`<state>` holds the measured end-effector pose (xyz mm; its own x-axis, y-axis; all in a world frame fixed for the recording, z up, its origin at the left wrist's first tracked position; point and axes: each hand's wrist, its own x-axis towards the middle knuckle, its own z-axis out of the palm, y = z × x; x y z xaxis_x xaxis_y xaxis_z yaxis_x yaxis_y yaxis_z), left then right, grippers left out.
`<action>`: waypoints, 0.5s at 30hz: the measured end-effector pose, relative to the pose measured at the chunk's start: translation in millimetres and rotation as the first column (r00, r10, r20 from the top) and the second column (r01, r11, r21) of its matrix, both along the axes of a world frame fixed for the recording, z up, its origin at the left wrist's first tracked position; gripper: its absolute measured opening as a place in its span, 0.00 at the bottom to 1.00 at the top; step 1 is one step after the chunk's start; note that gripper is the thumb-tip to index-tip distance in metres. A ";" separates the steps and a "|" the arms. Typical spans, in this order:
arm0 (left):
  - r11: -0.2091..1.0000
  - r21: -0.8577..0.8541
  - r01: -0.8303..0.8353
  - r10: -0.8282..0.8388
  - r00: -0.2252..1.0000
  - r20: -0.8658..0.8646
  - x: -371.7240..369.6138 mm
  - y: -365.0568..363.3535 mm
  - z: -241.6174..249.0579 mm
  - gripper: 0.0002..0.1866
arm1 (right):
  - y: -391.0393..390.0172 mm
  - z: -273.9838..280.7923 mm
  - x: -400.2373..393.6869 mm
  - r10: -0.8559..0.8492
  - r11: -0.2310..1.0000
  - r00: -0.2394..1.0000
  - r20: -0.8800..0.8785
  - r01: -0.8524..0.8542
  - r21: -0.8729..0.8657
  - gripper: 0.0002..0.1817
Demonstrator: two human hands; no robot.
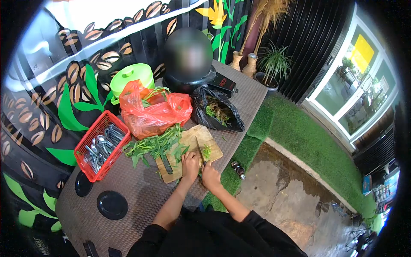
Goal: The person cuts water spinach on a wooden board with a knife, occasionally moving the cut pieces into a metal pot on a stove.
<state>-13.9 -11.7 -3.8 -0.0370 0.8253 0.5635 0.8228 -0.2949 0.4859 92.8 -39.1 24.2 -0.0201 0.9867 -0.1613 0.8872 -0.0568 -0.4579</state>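
A wooden cutting board (209, 136) lies on the woven-topped table, with small chopped green pieces (206, 151) on its right part. My right hand (210, 175) is wrapped round the handle of a knife (199, 148), whose blade points away from me over the board. Close beside it on the left, my left hand (190, 164) is closed on green stems, their leaves partly under the fingers. A pile of leafy greens (158, 144) spreads over the board's left side and the table. A dark-handled tool (167, 165) rests on the board's left end.
Behind the board stand a red plastic bag (150, 112), a black bag of greens (218, 112) and a green lidded container (132, 77). A red basket (102, 145) of cutlery is at the left, near two black plates (112, 205). The table's right edge (252, 113) borders green turf.
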 end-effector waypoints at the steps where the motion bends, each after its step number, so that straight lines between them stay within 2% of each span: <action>1: 1.000 -0.009 0.007 -0.007 1.000 0.000 0.7 -0.6 0.8 0.08 | 3.2 2.0 -0.8 -0.004 1.000 1.000 -0.010 0.004 -0.025 0.18; 8: 1.000 0.005 -0.010 0.010 0.998 0.059 -0.3 -1.9 -1.0 0.08 | 30.1 4.7 10.5 0.098 0.995 0.995 -0.022 -0.098 -0.003 0.20; 10: 0.997 -0.068 0.021 -0.013 0.993 0.117 1.8 -5.1 4.4 0.07 | 24.9 6.2 9.5 0.086 0.996 0.996 -0.027 -0.087 -0.020 0.20; 14: 0.996 -0.094 0.013 -0.002 0.994 0.112 -0.5 -5.6 6.0 0.08 | 20.4 8.4 9.7 0.058 0.997 0.997 -0.040 -0.060 -0.051 0.21; 15: 0.992 -0.121 0.036 -0.029 0.997 0.065 -1.9 -7.6 7.6 0.08 | 20.7 8.7 9.3 0.061 0.997 0.997 -0.041 -0.063 -0.052 0.21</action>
